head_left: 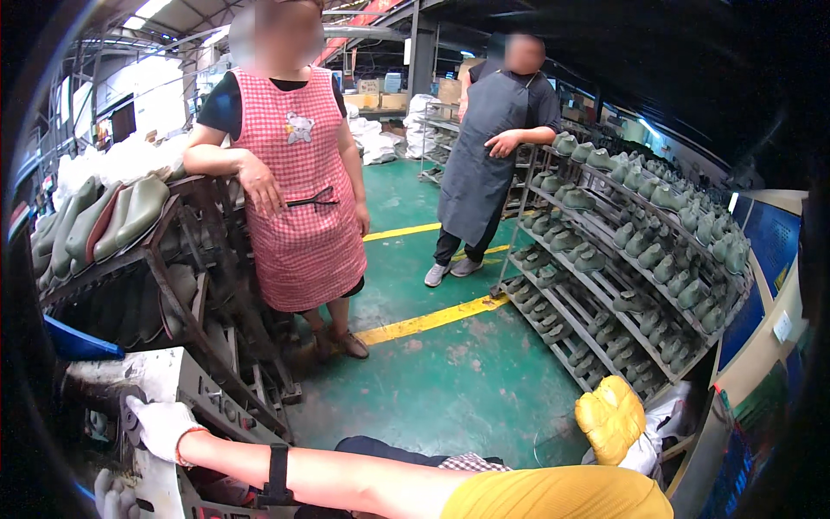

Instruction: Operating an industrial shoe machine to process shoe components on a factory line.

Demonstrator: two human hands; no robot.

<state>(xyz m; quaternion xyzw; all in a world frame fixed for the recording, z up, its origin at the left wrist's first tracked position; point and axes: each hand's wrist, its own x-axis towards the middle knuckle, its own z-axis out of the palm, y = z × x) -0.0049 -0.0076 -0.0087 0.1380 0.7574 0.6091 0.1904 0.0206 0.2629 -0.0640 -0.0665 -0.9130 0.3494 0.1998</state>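
Note:
My right hand [164,430], in a white knit glove, reaches to the far left at the end of my outstretched arm. Its fingers are bent against a dark round part [130,421] on a worn grey metal machine [160,374]. Below it, at the lower left rim, part of my left hand [114,496] shows in a white glove. Its fingers look curled together; whatever they hold is hidden. A black strap [277,472] circles my right forearm, and a yellow sleeve [562,495] covers the upper arm.
Green boots [143,212] lie on a metal rack at the left. A person in a checked apron [298,190] leans there; another in a dark apron [486,156] leans on a multi-tier shoe rack [622,268]. A yellow padded bundle [611,419] sits at lower right. Yellow lines cross the green floor [415,381].

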